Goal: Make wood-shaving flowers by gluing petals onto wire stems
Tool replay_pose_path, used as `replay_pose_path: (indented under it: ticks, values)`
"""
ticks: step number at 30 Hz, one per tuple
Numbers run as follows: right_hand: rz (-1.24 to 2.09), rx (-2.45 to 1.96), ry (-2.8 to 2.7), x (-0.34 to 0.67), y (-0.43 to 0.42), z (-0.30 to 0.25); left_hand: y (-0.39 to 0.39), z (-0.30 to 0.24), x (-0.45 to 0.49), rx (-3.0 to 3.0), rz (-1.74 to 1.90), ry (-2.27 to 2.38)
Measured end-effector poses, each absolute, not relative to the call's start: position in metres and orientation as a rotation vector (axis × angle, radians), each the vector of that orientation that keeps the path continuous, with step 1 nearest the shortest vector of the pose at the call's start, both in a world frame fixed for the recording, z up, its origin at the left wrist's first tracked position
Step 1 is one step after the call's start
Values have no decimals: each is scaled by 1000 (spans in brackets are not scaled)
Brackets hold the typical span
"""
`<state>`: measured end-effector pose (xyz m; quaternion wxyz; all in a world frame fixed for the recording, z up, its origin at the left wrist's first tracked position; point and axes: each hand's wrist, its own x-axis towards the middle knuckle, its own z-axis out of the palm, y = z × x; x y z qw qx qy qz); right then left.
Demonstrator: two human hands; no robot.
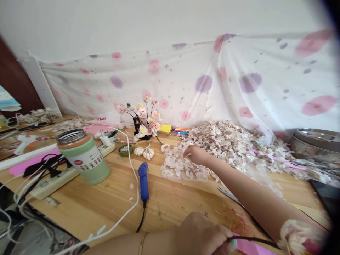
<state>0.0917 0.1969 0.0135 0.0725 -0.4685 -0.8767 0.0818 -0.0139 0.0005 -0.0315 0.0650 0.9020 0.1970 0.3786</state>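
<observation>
My left hand [203, 232], at the bottom middle, is closed round the dark stem of an artificial flower [299, 235]. The stem runs right to a white bloom with a pink centre, near my right forearm. Over a clear plastic tray [200, 177] of loose white petals [180, 166], my right hand [196, 154] reaches with fingers curled downward; whatever is between them is hidden. A large heap of petals [220, 138] lies behind the tray. Left of it is a blue glue gun [143, 182] on the table.
A green insulated jar [87, 159] stands by a power strip [61, 182] with tangled cables. A white cord [134, 198] crosses the table. Behind are green tape [124, 150], white blossoms [148, 153] and a flower arrangement [145, 120]. Scissors [228, 194] lie under my right forearm; a metal container [316, 143] stands right.
</observation>
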Motion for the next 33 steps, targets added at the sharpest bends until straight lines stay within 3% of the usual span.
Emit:
replay_pose_path:
  ticks: [10, 33]
  values:
    - [222, -1562, -2633, 103, 196, 3, 1, -30, -18, 2741, 899, 627]
    - [216, -1666, -2625, 106, 196, 0, 2, -47, -11, 2779, 862, 624]
